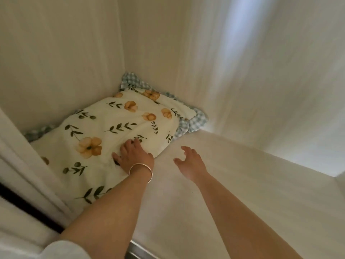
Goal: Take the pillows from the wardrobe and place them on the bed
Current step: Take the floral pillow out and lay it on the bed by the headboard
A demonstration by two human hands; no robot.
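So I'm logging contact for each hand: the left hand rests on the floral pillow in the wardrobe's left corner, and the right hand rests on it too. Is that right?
Not quite. The left hand does rest on the floral pillow in the wardrobe's left corner, but the right hand does not: the head view shows it open above the bare wardrobe shelf, beside the pillow and apart from it.

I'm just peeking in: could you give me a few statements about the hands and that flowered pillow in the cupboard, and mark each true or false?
1. The left hand rests on the floral pillow. True.
2. The right hand grips the pillow. False: it hovers open over the bare wardrobe shelf, beside the pillow.
3. A bracelet is on the left wrist. True.
4. The pillow lies in the right-hand corner. False: it lies against the left wall.
5. The pillow has a checked frill. True.
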